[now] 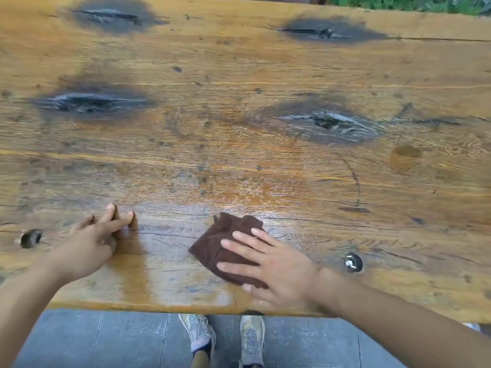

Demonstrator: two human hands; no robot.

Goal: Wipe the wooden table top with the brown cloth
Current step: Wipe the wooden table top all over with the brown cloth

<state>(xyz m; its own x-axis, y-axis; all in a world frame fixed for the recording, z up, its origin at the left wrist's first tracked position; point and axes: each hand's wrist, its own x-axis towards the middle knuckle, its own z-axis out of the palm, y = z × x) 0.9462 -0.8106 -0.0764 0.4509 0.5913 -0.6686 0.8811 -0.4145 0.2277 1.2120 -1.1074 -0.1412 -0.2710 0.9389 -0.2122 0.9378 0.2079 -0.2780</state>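
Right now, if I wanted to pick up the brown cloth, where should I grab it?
Probably the crumpled far edge of the brown cloth, coming from above on the left: its folds stand up there, while the right hand lies flat over the near part.

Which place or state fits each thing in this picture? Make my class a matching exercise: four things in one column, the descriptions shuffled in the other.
Column one:
1. brown cloth
2. left hand
3. right hand
4. shoes

Column two:
a. standing on the grey floor
b. fingertips touching the bare wooden table top
c. spread flat, pressing down on fabric
d. crumpled on the wood near the front edge

Pairs: 1-d; 2-b; 3-c; 4-a.
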